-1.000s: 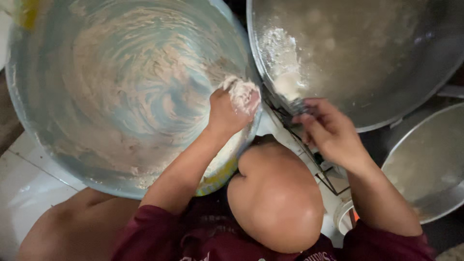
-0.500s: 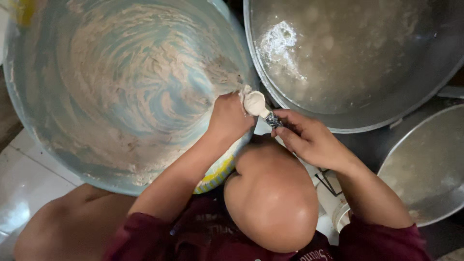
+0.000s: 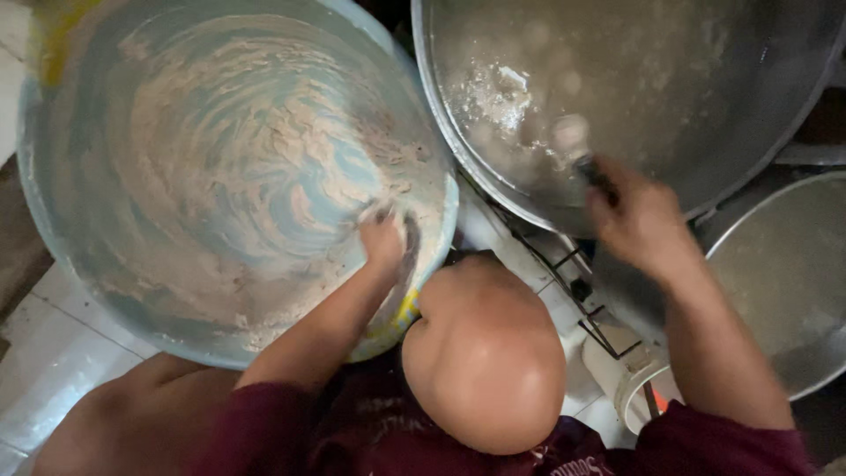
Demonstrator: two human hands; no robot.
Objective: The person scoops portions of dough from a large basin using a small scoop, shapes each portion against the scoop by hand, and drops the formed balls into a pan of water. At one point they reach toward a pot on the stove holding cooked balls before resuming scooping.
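**Dough Scraping and Portioning: Current State**

Against the right inner wall of the large round pale-blue plastic basin [image 3: 220,176], the left hand [image 3: 383,240] presses its fingers into the thin beige dough smears [image 3: 264,141]; whether it grips any cannot be told. Most dough is gone from the basin; only streaks remain. Over the near rim of the wide round metal pot of cloudy liquid [image 3: 634,79], the right hand [image 3: 639,220] clamps a blurred dark-handled spoon [image 3: 577,145]. Pale balls appear beneath the liquid.

Setting: kitchen, floor-level cooking area. Evidence: large blue basin [image 3: 79,247] smeared with paste at left, wide metal pot [image 3: 705,176] of cloudy liquid at right, white tiled floor [image 3: 53,353] near left.
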